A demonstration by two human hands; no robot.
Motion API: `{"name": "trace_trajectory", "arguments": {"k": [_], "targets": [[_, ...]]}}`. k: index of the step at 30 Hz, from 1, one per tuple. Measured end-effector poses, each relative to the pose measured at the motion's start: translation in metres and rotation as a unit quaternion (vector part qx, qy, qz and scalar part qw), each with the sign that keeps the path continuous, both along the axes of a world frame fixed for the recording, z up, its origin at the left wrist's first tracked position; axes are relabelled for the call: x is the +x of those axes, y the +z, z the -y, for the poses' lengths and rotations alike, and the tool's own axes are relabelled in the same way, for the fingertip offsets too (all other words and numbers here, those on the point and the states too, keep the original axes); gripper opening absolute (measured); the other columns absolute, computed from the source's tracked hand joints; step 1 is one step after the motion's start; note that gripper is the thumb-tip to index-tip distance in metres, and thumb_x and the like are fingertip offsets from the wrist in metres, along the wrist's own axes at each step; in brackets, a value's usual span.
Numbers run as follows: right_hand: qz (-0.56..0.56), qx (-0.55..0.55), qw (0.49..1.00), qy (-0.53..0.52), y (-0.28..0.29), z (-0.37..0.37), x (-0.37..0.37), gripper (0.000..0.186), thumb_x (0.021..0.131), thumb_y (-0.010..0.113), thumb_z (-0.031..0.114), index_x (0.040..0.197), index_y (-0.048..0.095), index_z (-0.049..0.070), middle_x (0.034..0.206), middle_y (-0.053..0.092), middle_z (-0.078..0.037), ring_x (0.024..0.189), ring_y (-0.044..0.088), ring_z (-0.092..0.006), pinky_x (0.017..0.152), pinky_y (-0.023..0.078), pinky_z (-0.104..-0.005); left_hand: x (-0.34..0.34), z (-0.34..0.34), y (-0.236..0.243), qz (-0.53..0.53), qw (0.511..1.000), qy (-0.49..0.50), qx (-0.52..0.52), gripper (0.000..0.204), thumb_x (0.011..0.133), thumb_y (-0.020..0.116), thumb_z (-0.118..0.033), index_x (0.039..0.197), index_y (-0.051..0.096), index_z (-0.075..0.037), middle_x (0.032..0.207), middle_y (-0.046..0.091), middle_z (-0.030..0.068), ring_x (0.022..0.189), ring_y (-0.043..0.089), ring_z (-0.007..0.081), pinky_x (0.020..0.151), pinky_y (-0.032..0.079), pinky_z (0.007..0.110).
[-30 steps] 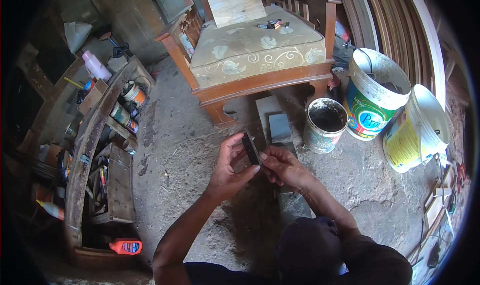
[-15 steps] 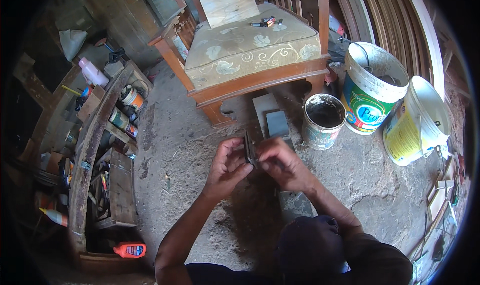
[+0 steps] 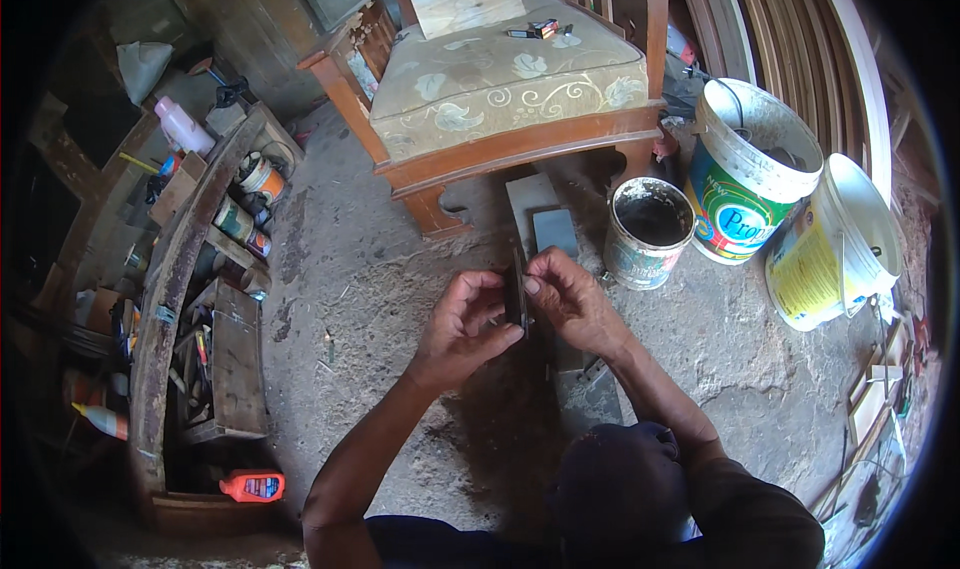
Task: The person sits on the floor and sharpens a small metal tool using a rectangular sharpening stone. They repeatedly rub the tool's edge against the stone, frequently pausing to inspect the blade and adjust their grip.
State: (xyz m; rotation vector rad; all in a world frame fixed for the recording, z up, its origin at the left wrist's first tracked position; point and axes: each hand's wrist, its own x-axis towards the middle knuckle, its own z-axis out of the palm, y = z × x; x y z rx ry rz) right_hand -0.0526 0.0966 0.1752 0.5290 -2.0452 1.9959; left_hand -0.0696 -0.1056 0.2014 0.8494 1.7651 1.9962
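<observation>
A thin, dark flat piece (image 3: pixel 516 297) stands nearly on edge between my hands. My left hand (image 3: pixel 460 331) grips it from the left, thumb near its lower end and fingers curled along it. My right hand (image 3: pixel 570 309) pinches it from the right with thumb and index finger, near the upper half. Just beyond the hands a blue-grey rectangular block (image 3: pixel 555 229) lies on a long pale board (image 3: pixel 525 191) on the concrete floor, its near part partly hidden by my right hand and arm.
Ahead stands a wooden armchair (image 3: pixel 500 139) with a floral cushion. A paint-stained can (image 3: pixel 640 264) and two large buckets (image 3: pixel 735 224) (image 3: pixel 820 289) stand at right, beside leaning boards (image 3: pixel 820 69). A cluttered wooden bench (image 3: pixel 175 294) with cans and bottles runs along the left.
Both hands have moved slightly right with the dark piece, which is turned more edge-on. My right thumb and fingers have shifted higher along it.
</observation>
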Motion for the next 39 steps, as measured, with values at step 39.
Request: {"name": "trace_trajectory", "arguments": {"k": [39], "targets": [[0.325, 0.289, 0.875, -0.212, -0.217, -0.19, 0.095, 0.032, 0.085, 0.071, 0.032, 0.086, 0.067, 0.0, 0.076, 0.066, -0.015, 0.07, 0.062, -0.0227, 0.066, 0.049, -0.0402, -0.01, 0.003, -0.015, -0.247, 0.906, 0.228, -0.258, 0.05, 0.073, 0.081, -0.011, 0.111, 0.049, -0.006, 0.118, 0.057, 0.0151, 0.108, 0.057, 0.0294, 0.092, 0.048, 0.041]]}}
